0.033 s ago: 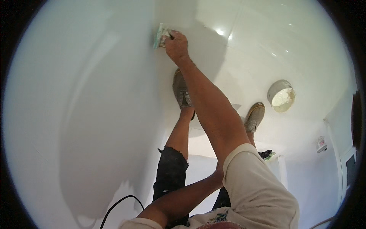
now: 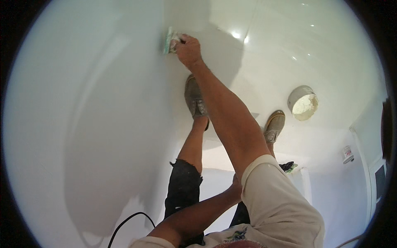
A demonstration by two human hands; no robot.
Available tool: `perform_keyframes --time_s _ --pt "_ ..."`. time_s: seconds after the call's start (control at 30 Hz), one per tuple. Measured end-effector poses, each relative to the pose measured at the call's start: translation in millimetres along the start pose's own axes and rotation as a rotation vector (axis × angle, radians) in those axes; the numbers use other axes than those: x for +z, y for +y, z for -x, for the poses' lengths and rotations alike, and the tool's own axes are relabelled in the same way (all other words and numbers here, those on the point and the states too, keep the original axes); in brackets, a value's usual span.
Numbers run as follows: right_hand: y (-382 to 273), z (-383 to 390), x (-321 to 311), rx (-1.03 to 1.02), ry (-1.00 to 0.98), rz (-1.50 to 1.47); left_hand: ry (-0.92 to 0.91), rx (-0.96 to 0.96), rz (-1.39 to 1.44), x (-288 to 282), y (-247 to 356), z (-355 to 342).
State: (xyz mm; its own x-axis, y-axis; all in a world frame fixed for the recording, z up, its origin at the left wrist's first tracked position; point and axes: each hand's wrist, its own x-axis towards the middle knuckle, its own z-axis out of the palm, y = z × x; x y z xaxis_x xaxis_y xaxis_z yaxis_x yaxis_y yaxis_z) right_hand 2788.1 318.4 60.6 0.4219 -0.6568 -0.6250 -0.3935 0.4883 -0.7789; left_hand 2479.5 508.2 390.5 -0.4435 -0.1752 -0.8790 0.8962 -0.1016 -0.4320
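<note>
In my right hand (image 2: 188,48) is a wide putty knife (image 2: 169,41) with a pale green blade and white smears on it. The fingers are closed round it. Its blade lies at the line where the pale wall (image 2: 95,103) on the left meets the white floor (image 2: 231,25). My right arm stretches far forward from a beige sleeve. Beneath it crosses my left arm, and only the edge of my left hand (image 2: 236,182) shows by the right sleeve; its fingers are hidden.
A round bucket (image 2: 303,103) of creamy white filler stands on the floor to the right. My feet in grey-brown shoes (image 2: 275,126) are apart. A black cable (image 2: 132,216) curves at the lower left. Farther right is a small white container (image 2: 347,154).
The putty knife and my right hand have shifted very slightly left. The floor, shoes and bucket also sit a little farther left in the picture.
</note>
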Motion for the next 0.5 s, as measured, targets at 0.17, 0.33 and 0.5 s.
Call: perform_keyframes --time_s 0.17,0.33,0.5 --pt "-12.4 41.7 -93.8 0.11 -0.244 -0.471 -0.167 -0.096 -0.513 22.5 27.9 4.4" --pt "-41.6 26.5 -231.5 0.056 0.027 0.002 -0.176 0.089 -2.183 61.8 44.6 -1.9" --pt "-34.4 -27.0 -246.0 -0.525 0.201 1.082 -0.143 0.099 -2.234 72.5 47.5 -0.1"
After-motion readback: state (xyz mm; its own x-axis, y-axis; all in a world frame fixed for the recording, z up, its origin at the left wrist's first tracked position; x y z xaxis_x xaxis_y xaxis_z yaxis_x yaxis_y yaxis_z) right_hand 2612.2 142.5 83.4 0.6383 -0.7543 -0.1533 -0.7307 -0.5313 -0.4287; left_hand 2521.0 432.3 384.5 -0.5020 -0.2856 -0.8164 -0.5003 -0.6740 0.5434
